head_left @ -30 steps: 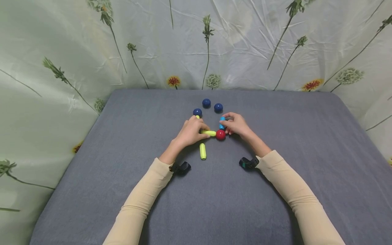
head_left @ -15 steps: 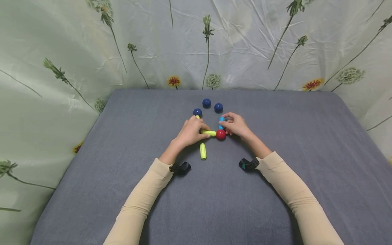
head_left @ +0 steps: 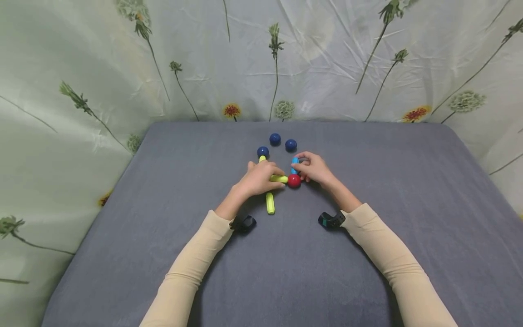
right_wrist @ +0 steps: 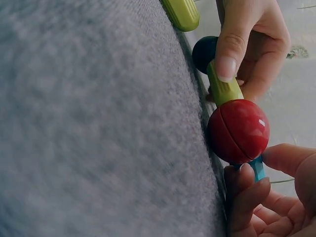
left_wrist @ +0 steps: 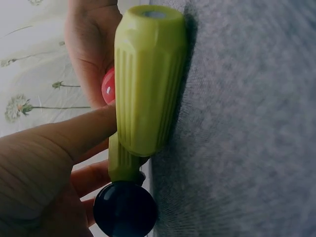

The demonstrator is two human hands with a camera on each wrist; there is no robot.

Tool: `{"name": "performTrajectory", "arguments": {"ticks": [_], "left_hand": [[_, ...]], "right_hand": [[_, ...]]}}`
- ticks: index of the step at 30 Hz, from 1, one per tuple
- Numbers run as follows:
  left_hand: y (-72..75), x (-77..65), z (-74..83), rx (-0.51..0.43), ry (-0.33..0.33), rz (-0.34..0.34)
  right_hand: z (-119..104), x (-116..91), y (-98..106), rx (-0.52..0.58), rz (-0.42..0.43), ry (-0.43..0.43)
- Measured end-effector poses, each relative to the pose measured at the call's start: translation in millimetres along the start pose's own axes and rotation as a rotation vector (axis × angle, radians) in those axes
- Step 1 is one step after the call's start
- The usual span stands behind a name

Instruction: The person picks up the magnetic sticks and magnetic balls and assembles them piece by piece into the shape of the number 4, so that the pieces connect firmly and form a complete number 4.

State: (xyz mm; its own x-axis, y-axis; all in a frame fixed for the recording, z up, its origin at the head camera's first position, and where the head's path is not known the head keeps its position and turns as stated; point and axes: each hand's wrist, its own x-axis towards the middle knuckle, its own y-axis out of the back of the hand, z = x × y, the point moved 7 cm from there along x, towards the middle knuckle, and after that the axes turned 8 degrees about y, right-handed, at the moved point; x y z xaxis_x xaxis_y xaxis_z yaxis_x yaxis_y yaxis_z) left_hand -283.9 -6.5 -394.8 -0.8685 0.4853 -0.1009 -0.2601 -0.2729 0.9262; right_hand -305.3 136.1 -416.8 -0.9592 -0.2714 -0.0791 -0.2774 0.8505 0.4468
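My left hand [head_left: 258, 178] pinches a yellow-green ribbed rod [right_wrist: 224, 88] between thumb and fingers. One end of that rod meets a glossy red ball [head_left: 294, 180]; near its other end a dark ball [left_wrist: 125, 209] shows in the left wrist view, while the hand covers that spot in the head view. My right hand [head_left: 313, 169] pinches a short light-blue rod [head_left: 294, 165] that stands against the red ball's far side. A second yellow-green rod [head_left: 263, 159] reaches from beneath the left hand to a dark blue ball [head_left: 263, 151].
A loose yellow-green rod [head_left: 270, 203] lies on the grey cloth [head_left: 286, 272], nearer me than the left hand. Two more dark blue balls [head_left: 275, 139] lie toward the back edge. A flower-printed curtain [head_left: 229, 59] hangs behind the table.
My left hand has shifted slightly right over the yellow-green rod, uncovering more of the second rod by the dark blue ball. The right hand keeps its hold on the light-blue rod.
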Motion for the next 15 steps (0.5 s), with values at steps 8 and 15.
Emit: {"name": "performTrajectory", "arguments": {"ticks": [8, 15], "left_hand": [[-3.0, 2.0, -2.8, -0.004, 0.008, 0.004], [-3.7, 3.6, -3.9, -0.061, -0.016, -0.005]], "right_hand": [[2.3, 2.7, 0.3, 0.014, -0.029, 0.006], [5.5, 4.6, 2.8, 0.048, -0.056, -0.022]]}}
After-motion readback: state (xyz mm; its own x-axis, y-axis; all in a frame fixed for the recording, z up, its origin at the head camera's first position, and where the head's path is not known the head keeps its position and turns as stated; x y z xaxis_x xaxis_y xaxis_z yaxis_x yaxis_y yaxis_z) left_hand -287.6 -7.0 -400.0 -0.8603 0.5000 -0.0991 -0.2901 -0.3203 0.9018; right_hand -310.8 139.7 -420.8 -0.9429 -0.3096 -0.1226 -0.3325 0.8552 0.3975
